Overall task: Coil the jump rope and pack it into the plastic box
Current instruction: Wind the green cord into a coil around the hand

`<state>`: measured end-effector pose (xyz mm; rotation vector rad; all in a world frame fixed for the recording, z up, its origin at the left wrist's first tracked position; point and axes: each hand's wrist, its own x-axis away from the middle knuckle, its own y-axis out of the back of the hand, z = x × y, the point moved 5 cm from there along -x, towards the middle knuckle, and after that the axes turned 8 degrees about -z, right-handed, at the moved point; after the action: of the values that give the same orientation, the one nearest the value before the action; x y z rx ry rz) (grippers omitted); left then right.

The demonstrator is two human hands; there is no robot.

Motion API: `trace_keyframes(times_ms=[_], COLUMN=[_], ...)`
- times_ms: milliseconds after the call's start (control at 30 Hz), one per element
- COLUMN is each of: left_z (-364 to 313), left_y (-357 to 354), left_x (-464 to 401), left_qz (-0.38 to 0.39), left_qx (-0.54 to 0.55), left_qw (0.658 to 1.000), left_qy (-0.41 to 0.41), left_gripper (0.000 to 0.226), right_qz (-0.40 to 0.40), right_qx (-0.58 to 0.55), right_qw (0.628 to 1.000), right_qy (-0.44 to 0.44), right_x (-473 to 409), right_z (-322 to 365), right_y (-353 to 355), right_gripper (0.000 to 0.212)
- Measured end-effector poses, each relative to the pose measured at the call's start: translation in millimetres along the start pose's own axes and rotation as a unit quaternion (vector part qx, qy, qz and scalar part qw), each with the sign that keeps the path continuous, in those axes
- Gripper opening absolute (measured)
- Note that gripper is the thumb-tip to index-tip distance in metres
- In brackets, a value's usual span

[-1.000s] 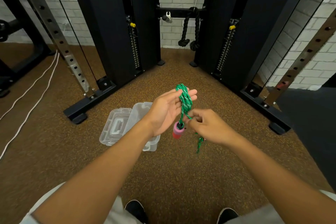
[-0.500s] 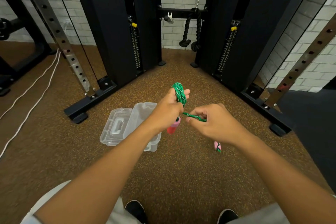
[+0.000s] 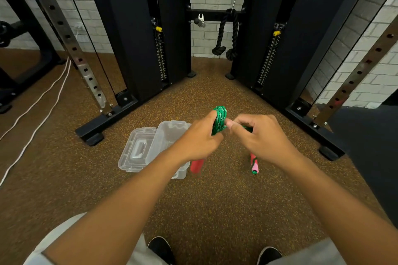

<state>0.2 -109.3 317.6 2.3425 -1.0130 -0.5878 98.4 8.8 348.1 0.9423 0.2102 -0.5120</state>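
My left hand [image 3: 199, 139] is closed around a tight bundle of green jump rope [image 3: 219, 118], held above the floor. A red-pink handle [image 3: 196, 165] hangs blurred below that hand. My right hand [image 3: 258, 135] pinches the free green strand just right of the bundle, its fingers touching the rope. The second pink handle [image 3: 254, 164] dangles under my right wrist. The clear plastic box [image 3: 168, 135] stands open on the floor to the left, partly hidden by my left forearm, with its lid [image 3: 137, 149] lying flat beside it.
Black cable-machine columns [image 3: 133, 28] and base feet [image 3: 94, 133] flank the brown speckled floor. A steel upright [image 3: 64, 34] stands at left, white cords [image 3: 41, 114] run along the floor, and a black mat [image 3: 370, 148] lies at right. My shoes [image 3: 161, 249] are at the bottom.
My left hand has closed from an open palm into a fist around the rope bundle. My right hand rose and moved close to it, and the second handle swung into view.
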Motion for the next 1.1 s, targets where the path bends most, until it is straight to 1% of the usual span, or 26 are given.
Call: trace_keyframes(times_ms=[167, 200, 267, 333, 400, 500, 567, 633, 700, 833, 933, 1000, 1100], left_z=[-0.9, -2.0, -5.3, -5.3, -3.5, -4.9, -7.5, -7.7, -8.3, -9.3, -8.8, -7.8, -5.7], left_y=[-6.2, -8.1, -11.7, -15.4, -18.1, -17.4, -16.5, -14.9, -11.9, -6.2, -1.7, 4.0, 8.8], left_x=[0.5, 1.3, 3.9, 6.3, 7.5, 7.0, 7.2, 6.4, 5.9, 6.3, 3.3, 0.7, -1.7], left_qz=[0.039, 0.051, 0.083, 0.113, 0.135, 0.150, 0.155, 0.149, 0.138, 0.116, 0.083, 0.057, 0.034], left_qx=[-0.018, -0.016, 0.008, 0.060, 0.120, 0.201, 0.271, 0.328, 0.371, 0.432, 0.500, 0.542, 0.572], left_qw=[0.999, 0.998, 0.996, 0.992, 0.983, 0.964, 0.944, 0.924, 0.907, 0.880, 0.847, 0.823, 0.803], left_qy=[-0.015, -0.017, -0.014, 0.009, 0.045, 0.084, 0.108, 0.130, 0.143, 0.158, 0.162, 0.160, 0.160], left_gripper=[0.004, 0.006, 0.016, 0.025, 0.028, 0.040, 0.045, 0.045, 0.043, 0.041, 0.044, 0.045, 0.049], right_qz=[-0.009, -0.010, -0.021, -0.040, -0.046, -0.013, 0.005, 0.010, 0.008, 0.014, 0.023, 0.043, 0.118], right_qx=[0.048, 0.053, 0.038, -0.010, -0.072, -0.175, -0.210, -0.230, -0.226, -0.208, -0.215, -0.182, -0.131], right_qw=[0.999, 0.999, 0.999, 0.999, 0.995, 0.980, 0.969, 0.963, 0.964, 0.969, 0.967, 0.973, 0.974], right_qy=[0.007, 0.008, 0.005, -0.016, -0.050, -0.098, -0.127, -0.141, -0.142, -0.130, -0.135, -0.133, -0.144], right_x=[-2.7, -3.4, -5.3, -7.5, -9.3, -9.7, -9.6, -10.3, -10.0, -7.8, -3.5, 1.8, 10.9], right_z=[-8.9, -9.7, -10.7, -14.3, -19.7, -25.4, -28.3, -31.6, -34.3, -34.7, -32.8, -35.0, -34.6], right_y=[-0.3, 0.0, 2.7, 6.6, 8.9, 5.7, 2.9, 0.5, -1.5, -9.5, -19.3, -28.9, -46.6], right_gripper=[0.044, 0.045, 0.044, 0.041, 0.041, 0.041, 0.036, 0.027, 0.021, 0.024, 0.023, 0.021, 0.023])
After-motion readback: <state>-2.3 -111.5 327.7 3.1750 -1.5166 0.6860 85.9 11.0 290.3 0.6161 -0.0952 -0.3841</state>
